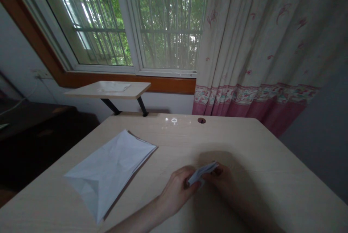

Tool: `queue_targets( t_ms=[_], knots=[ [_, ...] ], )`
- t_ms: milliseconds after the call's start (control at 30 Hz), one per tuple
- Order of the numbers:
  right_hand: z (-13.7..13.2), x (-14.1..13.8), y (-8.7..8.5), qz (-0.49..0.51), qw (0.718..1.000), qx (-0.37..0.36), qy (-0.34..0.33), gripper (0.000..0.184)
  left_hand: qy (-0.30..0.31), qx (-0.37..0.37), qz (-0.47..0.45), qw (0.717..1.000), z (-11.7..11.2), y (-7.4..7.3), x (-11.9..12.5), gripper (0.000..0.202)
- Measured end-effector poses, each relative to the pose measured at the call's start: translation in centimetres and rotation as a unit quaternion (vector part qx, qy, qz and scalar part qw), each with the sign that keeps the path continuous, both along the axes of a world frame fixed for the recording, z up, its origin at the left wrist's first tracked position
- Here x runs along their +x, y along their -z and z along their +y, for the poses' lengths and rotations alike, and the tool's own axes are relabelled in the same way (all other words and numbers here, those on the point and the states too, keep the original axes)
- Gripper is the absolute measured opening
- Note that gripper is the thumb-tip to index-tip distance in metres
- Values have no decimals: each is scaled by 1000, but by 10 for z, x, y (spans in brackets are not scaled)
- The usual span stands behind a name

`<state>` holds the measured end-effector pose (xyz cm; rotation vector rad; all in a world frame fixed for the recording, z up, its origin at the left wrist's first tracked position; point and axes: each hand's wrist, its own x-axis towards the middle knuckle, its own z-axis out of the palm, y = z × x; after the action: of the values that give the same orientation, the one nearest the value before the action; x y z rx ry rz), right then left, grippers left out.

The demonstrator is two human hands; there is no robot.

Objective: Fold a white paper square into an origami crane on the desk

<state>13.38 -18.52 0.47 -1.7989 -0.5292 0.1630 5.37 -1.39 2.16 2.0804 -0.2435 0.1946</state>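
Between my two hands is a small folded piece of paper [201, 173], pale bluish-white, held a little above the desk. My left hand [178, 188] grips its left end, with the thumb below and the fingers behind. At its right end, my right hand [220, 179] pinches the paper between thumb and fingers. Several layers seem to show along its upper edge. To the left of my hands, a stack of large white paper sheets [111, 164] lies on the desk, creased, with one near corner bent.
The pale wooden desk [272, 196] has a round cable hole [201, 120] near its back edge. A raised shelf [125, 94] on black legs stands at the back left, with crumpled white paper [114, 87] on it. Behind are a barred window [168, 23] and a curtain [252, 44].
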Motion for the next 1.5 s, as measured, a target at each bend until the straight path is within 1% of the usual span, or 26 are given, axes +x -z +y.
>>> queue_targets(
  t_ms=[67, 167, 300, 500, 600, 700, 833, 933, 1067, 1200, 1300, 1433, 1500],
  knots=[
    [0, 0, 0, 19, 1000, 23, -5, 22, 4, 2, 3, 1000, 1, 3, 1, 10],
    [0, 0, -2, 46, 997, 53, -13, 25, -11, 18, -10, 1000, 2, 5, 2, 19],
    [-1, 2, -1, 69, 995, 76, 6, 26, -20, 37, -20, 999, 3, 3, 3, 23],
    [-4, 3, -1, 91, 992, 82, 25, 21, -42, 58, 3, 997, 1, -1, 3, 20],
    [-4, 2, -3, 93, 991, 93, 23, 22, -42, 45, 5, 998, 0, 0, 3, 15],
    [-4, 1, -4, 97, 990, 102, 15, 26, -26, 18, 5, 999, 1, 2, 4, 12],
    [-5, 2, -4, 104, 989, 104, 10, 27, 6, -17, 0, 1000, 4, 1, 5, 19],
    [-4, 2, -6, 104, 989, 102, 24, 24, -14, 7, 5, 1000, 5, 0, 5, 26],
    [-4, 3, -9, 99, 989, 102, 47, 22, -24, 28, 15, 999, 6, 0, 5, 29],
    [-7, 3, -10, 90, 990, 95, 46, 23, -7, 4, 13, 1000, 7, 0, 7, 33],
    [-9, 2, -12, 77, 993, 85, 40, 25, 4, -29, 15, 999, 9, -1, 8, 30],
    [-9, 2, -13, 54, 995, 72, 31, 24, -30, -50, 39, 998, 12, -1, 9, 32],
    [-8, 2, -12, 40, 997, 61, 22, 25, -43, -65, 48, 996, 13, 0, 9, 30]
  ],
)
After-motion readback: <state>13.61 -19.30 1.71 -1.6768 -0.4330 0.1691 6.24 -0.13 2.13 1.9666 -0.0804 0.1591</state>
